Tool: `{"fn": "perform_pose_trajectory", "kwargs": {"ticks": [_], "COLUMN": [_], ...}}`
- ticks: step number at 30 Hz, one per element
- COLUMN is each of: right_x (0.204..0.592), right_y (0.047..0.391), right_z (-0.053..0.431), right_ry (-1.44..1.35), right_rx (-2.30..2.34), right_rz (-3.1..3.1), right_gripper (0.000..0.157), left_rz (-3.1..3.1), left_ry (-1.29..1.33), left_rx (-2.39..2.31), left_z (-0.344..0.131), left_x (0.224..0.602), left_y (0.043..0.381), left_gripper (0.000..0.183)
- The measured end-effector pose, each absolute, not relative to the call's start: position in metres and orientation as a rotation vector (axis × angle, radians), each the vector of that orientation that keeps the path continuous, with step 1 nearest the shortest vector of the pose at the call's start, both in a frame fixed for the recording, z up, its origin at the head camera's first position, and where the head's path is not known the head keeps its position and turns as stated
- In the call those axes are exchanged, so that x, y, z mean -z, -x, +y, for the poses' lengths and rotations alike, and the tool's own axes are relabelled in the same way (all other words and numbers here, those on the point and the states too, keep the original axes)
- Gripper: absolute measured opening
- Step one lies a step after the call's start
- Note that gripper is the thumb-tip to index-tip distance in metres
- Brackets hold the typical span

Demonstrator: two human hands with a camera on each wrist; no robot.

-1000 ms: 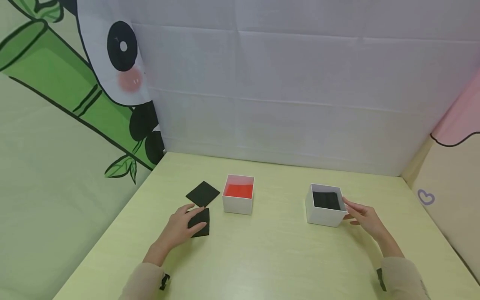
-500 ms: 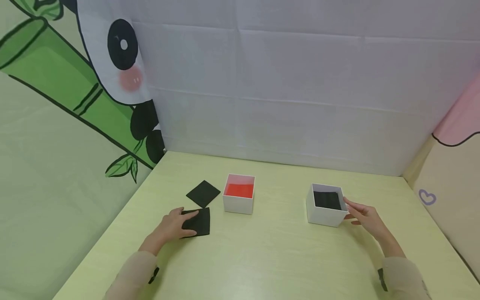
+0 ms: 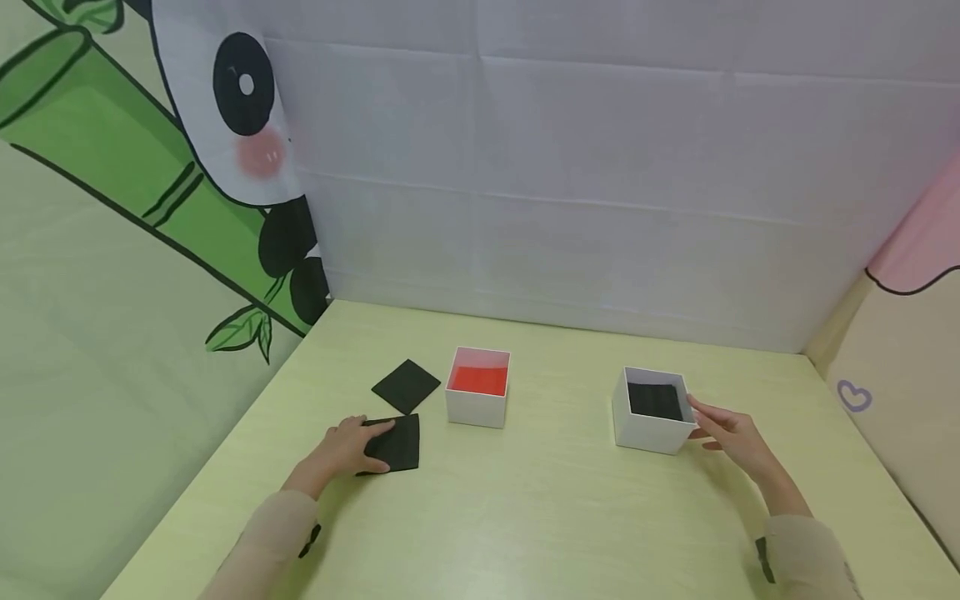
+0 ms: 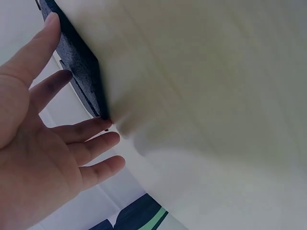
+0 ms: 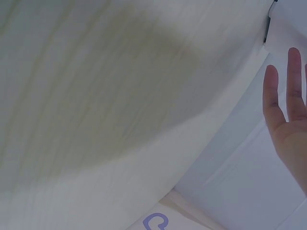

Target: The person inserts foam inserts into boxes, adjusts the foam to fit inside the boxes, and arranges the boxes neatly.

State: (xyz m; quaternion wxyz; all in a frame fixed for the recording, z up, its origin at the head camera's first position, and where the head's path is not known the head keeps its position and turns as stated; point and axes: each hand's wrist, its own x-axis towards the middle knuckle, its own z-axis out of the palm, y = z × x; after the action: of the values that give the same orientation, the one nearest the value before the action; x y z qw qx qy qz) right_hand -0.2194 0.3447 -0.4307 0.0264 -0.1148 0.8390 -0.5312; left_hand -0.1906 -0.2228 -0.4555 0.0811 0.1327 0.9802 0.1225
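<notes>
My left hand (image 3: 343, 448) rests at the left side of a flat black square piece (image 3: 397, 443), perhaps cloth or felt. Index finger and thumb lie on it, fairly straight; in the left wrist view the thumb (image 4: 52, 28) touches its surface and another fingertip reaches its corner. A second black square (image 3: 407, 387) lies just behind, turned like a diamond. My right hand (image 3: 731, 437) touches the right side of a white open box (image 3: 648, 434) with black material (image 3: 655, 401) inside. In the right wrist view straight fingers (image 5: 294, 81) show; the thumb is hidden.
Another white open box (image 3: 476, 410) with red material (image 3: 478, 381) inside stands right of the black squares. All sit on a pale yellow table (image 3: 517, 517). A light cloth backdrop (image 3: 570, 208) rises behind the table, with printed side panels left and right.
My left hand has shifted left across the near black square, uncovering more of it, then settled at its left side. The right hand and both boxes stay in place.
</notes>
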Motion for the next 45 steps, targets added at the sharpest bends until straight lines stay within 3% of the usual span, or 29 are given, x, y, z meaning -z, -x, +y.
{"fn": "perform_pose_trajectory", "kwargs": {"ticks": [14, 23, 33, 45], "right_x": [0.433, 0.432, 0.430, 0.431], "right_y": [0.220, 0.218, 0.221, 0.221], "right_z": [0.345, 0.345, 0.345, 0.345], "right_ry": [0.382, 0.341, 0.368, 0.346], "right_rx": [1.653, 1.651, 1.621, 1.610], "right_rz": [2.602, 2.581, 2.609, 2.612], "right_gripper": [0.039, 0.041, 0.042, 0.043], "left_rz": [2.938, 2.940, 2.844, 2.698], "left_ry": [-0.314, -0.289, -0.409, -0.575], "left_rx": [-0.628, -0.716, -0.949, -1.153], "left_z": [-0.208, -0.209, -0.213, -0.204], "left_x": [0.455, 0.457, 0.451, 0.441], "left_y": [0.196, 0.195, 0.196, 0.187], "left_gripper": [0.062, 0.081, 0.053, 0.045]}}
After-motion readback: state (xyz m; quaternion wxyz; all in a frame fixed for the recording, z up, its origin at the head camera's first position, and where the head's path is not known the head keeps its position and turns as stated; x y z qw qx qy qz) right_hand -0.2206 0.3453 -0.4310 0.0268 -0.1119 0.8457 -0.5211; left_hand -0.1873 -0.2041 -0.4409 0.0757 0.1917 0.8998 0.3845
